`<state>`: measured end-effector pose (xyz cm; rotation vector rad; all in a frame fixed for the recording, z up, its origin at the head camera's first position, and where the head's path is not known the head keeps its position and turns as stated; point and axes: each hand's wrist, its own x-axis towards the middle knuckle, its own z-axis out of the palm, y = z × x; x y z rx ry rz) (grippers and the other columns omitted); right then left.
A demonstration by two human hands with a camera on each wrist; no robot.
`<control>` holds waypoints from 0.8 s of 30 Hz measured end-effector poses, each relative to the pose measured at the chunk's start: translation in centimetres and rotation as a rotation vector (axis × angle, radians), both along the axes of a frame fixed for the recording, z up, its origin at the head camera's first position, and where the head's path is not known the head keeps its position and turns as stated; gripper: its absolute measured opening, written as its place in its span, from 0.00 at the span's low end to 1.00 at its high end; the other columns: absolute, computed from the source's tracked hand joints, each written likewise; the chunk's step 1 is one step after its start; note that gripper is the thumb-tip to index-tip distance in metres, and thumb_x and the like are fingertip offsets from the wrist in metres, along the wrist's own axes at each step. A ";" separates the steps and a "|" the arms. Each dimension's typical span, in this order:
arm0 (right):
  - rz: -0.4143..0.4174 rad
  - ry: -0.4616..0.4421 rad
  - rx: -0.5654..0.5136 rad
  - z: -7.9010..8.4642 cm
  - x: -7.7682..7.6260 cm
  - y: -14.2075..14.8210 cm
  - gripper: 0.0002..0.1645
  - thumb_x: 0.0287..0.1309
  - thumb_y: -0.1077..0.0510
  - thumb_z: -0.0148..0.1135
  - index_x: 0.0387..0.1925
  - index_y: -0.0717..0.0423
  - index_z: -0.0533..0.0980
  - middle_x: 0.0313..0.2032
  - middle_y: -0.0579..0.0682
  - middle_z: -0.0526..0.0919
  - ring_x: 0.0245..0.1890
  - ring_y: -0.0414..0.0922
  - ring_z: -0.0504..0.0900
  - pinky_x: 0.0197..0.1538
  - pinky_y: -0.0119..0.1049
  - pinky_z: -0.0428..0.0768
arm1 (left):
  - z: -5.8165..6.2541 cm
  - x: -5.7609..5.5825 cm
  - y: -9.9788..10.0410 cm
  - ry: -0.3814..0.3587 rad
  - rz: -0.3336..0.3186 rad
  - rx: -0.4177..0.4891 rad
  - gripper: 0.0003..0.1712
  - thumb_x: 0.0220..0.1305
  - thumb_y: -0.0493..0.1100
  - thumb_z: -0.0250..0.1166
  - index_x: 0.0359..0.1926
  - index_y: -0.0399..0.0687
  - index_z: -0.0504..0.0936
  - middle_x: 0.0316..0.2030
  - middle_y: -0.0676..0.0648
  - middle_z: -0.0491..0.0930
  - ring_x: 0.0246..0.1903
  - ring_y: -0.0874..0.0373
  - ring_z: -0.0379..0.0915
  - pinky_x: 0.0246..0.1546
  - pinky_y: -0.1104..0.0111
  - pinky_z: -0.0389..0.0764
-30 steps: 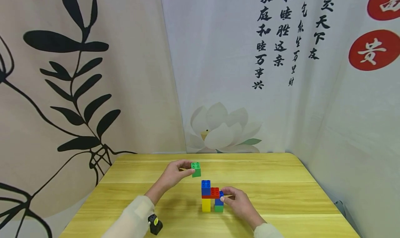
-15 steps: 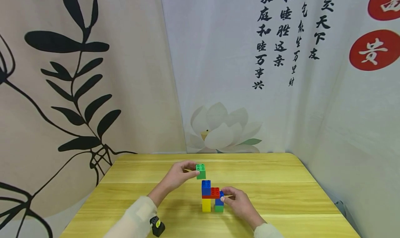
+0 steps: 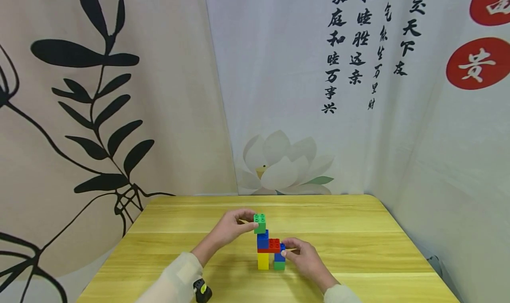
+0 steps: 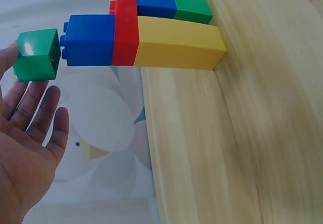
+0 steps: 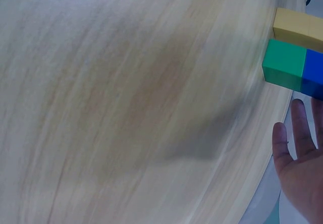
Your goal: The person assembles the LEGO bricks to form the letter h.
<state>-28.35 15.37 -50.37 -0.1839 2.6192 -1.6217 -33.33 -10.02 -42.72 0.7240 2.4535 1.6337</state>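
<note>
My left hand [image 3: 232,228] pinches a green toy building brick [image 3: 260,224] between thumb and fingers. It hangs just over the blue brick [image 3: 262,241] on top of a small structure; the left wrist view shows a narrow gap between that green brick [image 4: 35,55] and the blue studs. Below the blue one lies a red brick [image 3: 274,245], spanning from a yellow column [image 3: 263,262] to a second column of blue over a lower green brick [image 3: 280,266]. My right hand [image 3: 307,259] holds the right column by its upper blue brick [image 3: 278,257], fingertips partly covering it.
The structure stands upright on a wooden table [image 3: 350,232] with rounded far corners. A patterned cloth backdrop [image 3: 183,95] rises right behind the table's far edge. A black device [image 3: 202,290] sits on the left wrist.
My left hand has brought the green brick rightward and lower, from left of the structure to just above its top blue brick. The right hand and the structure have stayed put.
</note>
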 end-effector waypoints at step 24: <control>-0.005 -0.005 0.009 -0.5 -0.2 0.0 0.20 0.65 0.54 0.65 0.55 0.56 0.79 0.51 0.53 0.83 0.46 0.48 0.80 0.51 0.48 0.80 | -0.6 0.3 0.6 -0.015 -0.026 -0.031 0.16 0.66 0.50 0.68 0.50 0.49 0.84 0.41 0.50 0.81 0.43 0.51 0.75 0.46 0.61 0.78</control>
